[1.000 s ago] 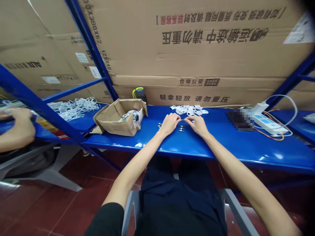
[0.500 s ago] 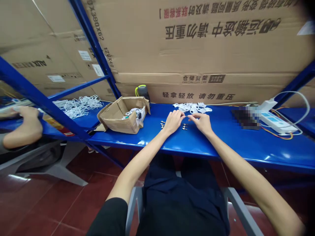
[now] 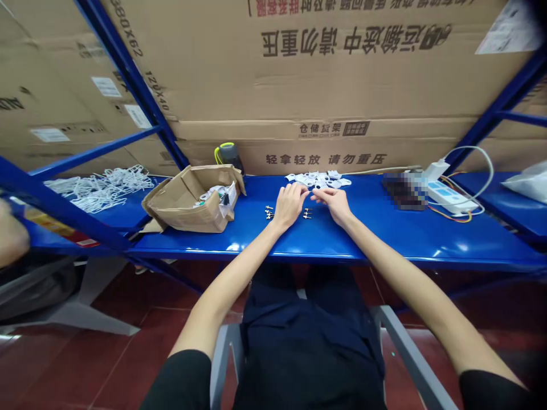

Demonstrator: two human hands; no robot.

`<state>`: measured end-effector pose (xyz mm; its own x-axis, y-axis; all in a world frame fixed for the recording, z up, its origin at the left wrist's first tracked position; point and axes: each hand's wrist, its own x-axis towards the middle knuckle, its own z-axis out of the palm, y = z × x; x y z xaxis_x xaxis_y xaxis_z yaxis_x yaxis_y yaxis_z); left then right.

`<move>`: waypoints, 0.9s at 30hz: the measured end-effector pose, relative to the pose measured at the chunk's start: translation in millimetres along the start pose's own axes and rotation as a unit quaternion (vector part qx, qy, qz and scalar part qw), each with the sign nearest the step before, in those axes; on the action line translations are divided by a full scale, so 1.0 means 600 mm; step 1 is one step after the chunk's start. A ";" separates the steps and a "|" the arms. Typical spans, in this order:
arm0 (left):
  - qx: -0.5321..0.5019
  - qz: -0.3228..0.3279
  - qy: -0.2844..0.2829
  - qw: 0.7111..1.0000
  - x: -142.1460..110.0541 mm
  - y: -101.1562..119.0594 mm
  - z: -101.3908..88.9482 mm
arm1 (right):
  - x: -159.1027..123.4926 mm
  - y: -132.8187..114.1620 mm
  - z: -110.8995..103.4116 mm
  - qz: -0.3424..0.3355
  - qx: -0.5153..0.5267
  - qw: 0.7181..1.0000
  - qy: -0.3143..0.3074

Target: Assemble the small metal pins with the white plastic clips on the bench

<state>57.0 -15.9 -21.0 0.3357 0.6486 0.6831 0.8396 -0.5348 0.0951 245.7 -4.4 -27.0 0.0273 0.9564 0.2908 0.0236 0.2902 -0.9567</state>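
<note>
Both my hands rest on the blue shelf (image 3: 384, 239), fingertips meeting in a pinch. My left hand (image 3: 289, 204) and my right hand (image 3: 334, 204) are closed on a small part between them that is too small to name. Small metal pins (image 3: 269, 213) lie just left of my left hand, and more pins (image 3: 306, 214) lie between my hands. A pile of white plastic pieces (image 3: 318, 179) sits just beyond my fingertips.
An open cardboard box (image 3: 190, 199) with white parts stands to the left, a dark cup (image 3: 229, 155) behind it. A white power strip (image 3: 447, 195) with cables lies at right. White hooks (image 3: 98, 185) are heaped at far left. Large cartons fill the back. Another person's arm (image 3: 11, 239) shows at the left edge.
The view has shifted so the scene sits further left and higher. My hands stay together over the pins, fingertips slightly closer. The other person's hand has slid mostly out of view at left.
</note>
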 end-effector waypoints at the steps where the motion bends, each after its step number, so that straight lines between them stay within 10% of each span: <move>1: 0.000 -0.001 -0.003 1.000 0.000 0.000 0.000 | 0.001 0.003 0.000 0.004 0.005 1.000 -0.001; 27: -0.146 -0.005 -0.089 0.985 0.000 -0.028 -0.003 | -0.005 -0.018 -0.013 -0.172 -0.273 0.943 -0.078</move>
<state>42.0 -7.9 -21.4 0.4196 0.7260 0.5448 0.6940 -0.6435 0.3230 252.9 -10.4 -17.6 -0.2221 0.8144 0.5362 0.5171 0.5646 -0.6433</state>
